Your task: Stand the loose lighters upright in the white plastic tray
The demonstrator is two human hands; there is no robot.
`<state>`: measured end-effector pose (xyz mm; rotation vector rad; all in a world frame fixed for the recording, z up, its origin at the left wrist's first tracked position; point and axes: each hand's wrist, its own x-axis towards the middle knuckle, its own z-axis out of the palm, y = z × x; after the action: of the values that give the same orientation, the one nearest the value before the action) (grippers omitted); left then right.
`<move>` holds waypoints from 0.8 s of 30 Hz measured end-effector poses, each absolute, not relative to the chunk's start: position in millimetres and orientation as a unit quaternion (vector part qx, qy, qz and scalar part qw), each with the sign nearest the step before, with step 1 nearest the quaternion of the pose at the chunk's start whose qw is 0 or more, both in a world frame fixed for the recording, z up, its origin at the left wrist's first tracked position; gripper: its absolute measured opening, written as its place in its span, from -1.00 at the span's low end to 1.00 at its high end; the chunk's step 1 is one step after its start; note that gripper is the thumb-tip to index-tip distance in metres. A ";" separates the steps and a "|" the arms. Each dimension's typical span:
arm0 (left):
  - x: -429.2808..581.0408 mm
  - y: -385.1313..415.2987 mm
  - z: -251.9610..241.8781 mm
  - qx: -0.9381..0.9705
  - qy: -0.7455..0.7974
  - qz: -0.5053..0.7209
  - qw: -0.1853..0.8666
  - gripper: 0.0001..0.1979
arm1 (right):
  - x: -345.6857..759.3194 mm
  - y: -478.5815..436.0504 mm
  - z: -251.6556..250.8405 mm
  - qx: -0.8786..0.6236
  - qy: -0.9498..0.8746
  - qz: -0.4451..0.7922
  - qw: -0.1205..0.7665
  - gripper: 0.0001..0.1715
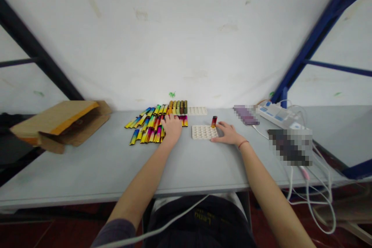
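Observation:
Shiny tubes point(148, 124) in rainbow metallic colours lie loosely side by side on the table. My left hand point(172, 127) reaches over the right part of this pile. Its fingers are apart and rest on the tubes; what lies beneath them is partly hidden. My right hand point(229, 133) grips the right end of a small white tray point(203, 138) with rows of round holes. Its thumb is at the near corner and its forefinger beside the far one. A single red-and-gold tube point(214, 122) stands upright in the tray's far right corner, close to that forefinger.
Several upright tubes point(178, 107) stand in rows at the back, beside a second white tray point(198, 111). An open cardboard box point(58, 122) is on the left. To the right are a phone point(246, 115), a white power strip point(276, 115), a blurred dark device point(289, 147) and loose cables point(308, 201).

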<state>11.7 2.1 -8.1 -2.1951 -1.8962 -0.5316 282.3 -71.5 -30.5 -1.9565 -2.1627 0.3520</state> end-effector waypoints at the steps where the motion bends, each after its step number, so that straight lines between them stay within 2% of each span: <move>1: 13.0 2.6 -9.3 -0.746 -0.632 -0.187 0.100 -0.57 | 282.5 -71.3 -30.7 -0.663 -0.732 0.118 0.102 0.06; 13: 26.5 -0.6 -17.4 -0.815 -0.546 -0.189 0.052 -0.61 | 283.5 -70.7 -32.2 -0.664 -0.732 0.114 0.101 0.06; 24: 39.0 -17.8 -5.3 -0.804 -0.579 -0.138 -0.020 -0.62 | 284.6 -70.2 -33.5 -0.662 -0.734 0.115 0.102 0.07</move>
<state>39.0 -17.8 -5.3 -2.5578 -1.8415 -0.4386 284.6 -70.2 -33.5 -1.9543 -2.1656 0.3400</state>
